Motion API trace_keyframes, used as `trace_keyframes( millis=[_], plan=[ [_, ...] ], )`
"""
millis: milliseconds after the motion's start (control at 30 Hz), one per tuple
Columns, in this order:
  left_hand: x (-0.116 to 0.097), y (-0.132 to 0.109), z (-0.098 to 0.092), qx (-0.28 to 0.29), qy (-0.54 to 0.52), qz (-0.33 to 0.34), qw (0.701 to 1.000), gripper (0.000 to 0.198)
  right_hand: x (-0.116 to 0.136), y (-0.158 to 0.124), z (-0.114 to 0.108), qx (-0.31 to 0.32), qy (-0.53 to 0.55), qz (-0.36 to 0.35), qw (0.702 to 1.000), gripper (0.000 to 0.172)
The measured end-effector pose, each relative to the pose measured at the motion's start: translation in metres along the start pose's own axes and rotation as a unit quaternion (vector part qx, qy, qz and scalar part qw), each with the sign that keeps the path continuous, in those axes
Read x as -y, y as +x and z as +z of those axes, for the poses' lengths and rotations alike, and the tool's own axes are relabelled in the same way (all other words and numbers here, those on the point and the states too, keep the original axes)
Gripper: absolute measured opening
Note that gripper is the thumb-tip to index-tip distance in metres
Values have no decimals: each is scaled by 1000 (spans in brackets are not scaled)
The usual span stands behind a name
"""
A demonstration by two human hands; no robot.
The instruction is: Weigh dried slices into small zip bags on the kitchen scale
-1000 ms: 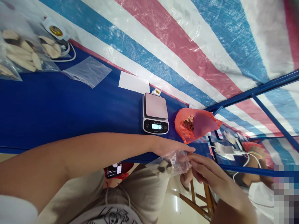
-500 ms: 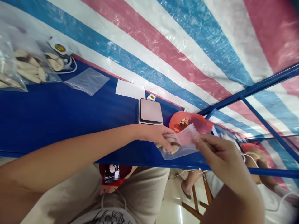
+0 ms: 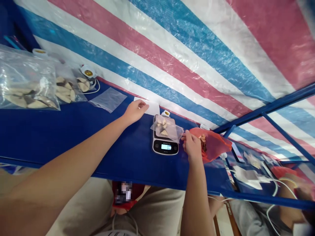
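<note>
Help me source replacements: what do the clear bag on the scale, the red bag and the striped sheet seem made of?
Clear bag: thin, smooth plastic, likely; pale pieces show through. Red bag: probably thin plastic film with a soft sheen, going by its creases. Striped sheet: perhaps woven plastic, shiny, from its weave and glints.

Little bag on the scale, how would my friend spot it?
On the blue table, find the digital scale. The little clear bag lies on top, with pale pieces inside. It's the only bag up there; the other clear bags are farther left.
</note>
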State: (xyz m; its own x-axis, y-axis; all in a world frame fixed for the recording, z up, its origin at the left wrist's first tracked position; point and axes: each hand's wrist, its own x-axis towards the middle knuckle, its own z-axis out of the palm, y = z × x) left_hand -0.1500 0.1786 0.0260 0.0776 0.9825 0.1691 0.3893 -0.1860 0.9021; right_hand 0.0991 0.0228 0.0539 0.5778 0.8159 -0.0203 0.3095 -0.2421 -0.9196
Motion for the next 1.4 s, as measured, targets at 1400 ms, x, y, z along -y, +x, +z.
trace_keyframes(
  millis=[1400],
  plan=[
    [14, -4, 11, 29, -40, 32, 998, 47, -72, -29, 0, -126, 244, -38, 961, 48]
  ],
)
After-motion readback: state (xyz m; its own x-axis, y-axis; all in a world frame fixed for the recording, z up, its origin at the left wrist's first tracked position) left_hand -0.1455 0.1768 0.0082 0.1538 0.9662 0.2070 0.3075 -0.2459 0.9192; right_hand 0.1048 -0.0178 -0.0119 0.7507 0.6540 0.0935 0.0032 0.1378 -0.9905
